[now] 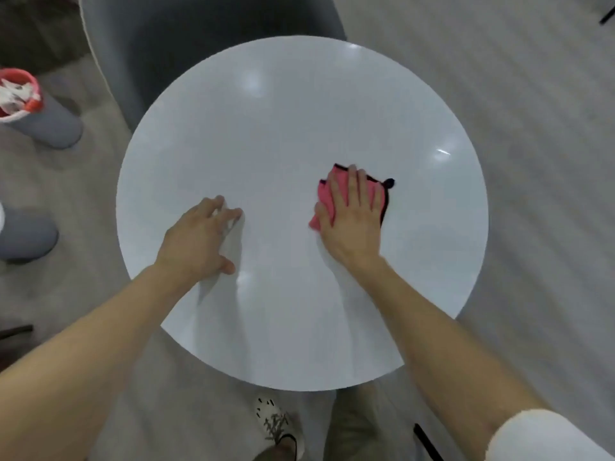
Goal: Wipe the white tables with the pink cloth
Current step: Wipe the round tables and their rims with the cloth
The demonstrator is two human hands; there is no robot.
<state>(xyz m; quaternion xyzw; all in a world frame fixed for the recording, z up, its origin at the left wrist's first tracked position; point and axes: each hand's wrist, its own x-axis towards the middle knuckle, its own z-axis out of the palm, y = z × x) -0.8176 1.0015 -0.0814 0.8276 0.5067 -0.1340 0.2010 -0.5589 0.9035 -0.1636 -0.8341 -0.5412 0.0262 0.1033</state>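
A round white table (pixel 283 128) fills the middle of the view. On its right half lies the pink cloth (pixel 327 197) with a dark edge. My right hand (pixel 354 214) presses flat on the cloth with straight fingers and covers most of it. Left of the table's centre, my left hand (pixel 199 237) rests on the bare tabletop, its fingertips touching the surface and holding nothing.
A dark grey chair (pixel 186 38) stands behind the table. A grey bin with a red rim (pixel 30 104) is at the far left, another grey object (pixel 26 237) below it. My shoe (pixel 276 424) and leg show under the near edge. Grey carpet surrounds the table.
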